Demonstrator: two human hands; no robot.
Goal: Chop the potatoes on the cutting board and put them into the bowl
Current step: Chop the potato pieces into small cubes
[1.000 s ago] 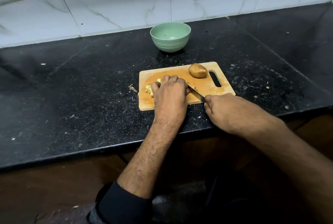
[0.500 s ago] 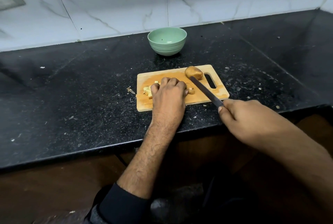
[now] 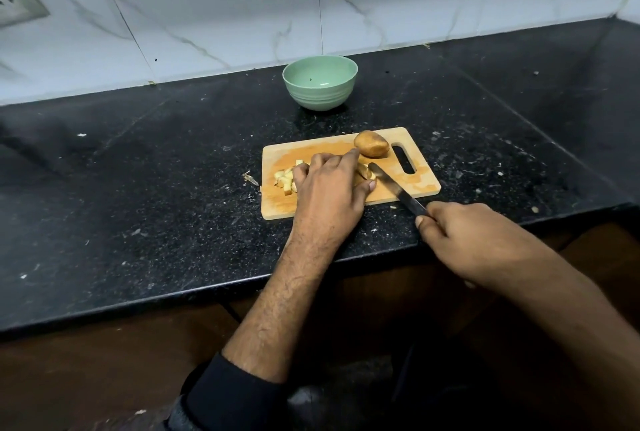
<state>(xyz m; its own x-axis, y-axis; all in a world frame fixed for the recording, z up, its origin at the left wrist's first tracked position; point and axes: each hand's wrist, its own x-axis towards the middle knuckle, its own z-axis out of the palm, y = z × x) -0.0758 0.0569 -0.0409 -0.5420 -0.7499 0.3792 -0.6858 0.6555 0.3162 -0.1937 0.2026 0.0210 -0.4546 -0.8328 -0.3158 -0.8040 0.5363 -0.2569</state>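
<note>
A wooden cutting board (image 3: 412,143) lies on the black counter. A whole brown potato (image 3: 371,143) sits at its far right, next to the handle slot. Cut potato pieces (image 3: 285,181) lie at the board's left and under my left hand (image 3: 329,189), which covers and holds a piece of potato, fingers curled over it. My right hand (image 3: 460,234) grips a knife (image 3: 391,186) by its handle off the board's near right corner; the blade lies low over the board, tip beside my left hand. The green bowl (image 3: 320,82) stands behind the board and holds no potato.
The black stone counter (image 3: 138,188) carries scattered crumbs and a scrap of peel (image 3: 250,178) left of the board. A white marble-tiled wall (image 3: 242,4) backs the counter, with a switch plate (image 3: 17,4) at the far left. The counter's front edge runs just below my hands.
My right hand drew the knife back and to the right, away from my left hand, then brought the blade's tip down beside it. My left hand's fingers spread toward the whole potato.
</note>
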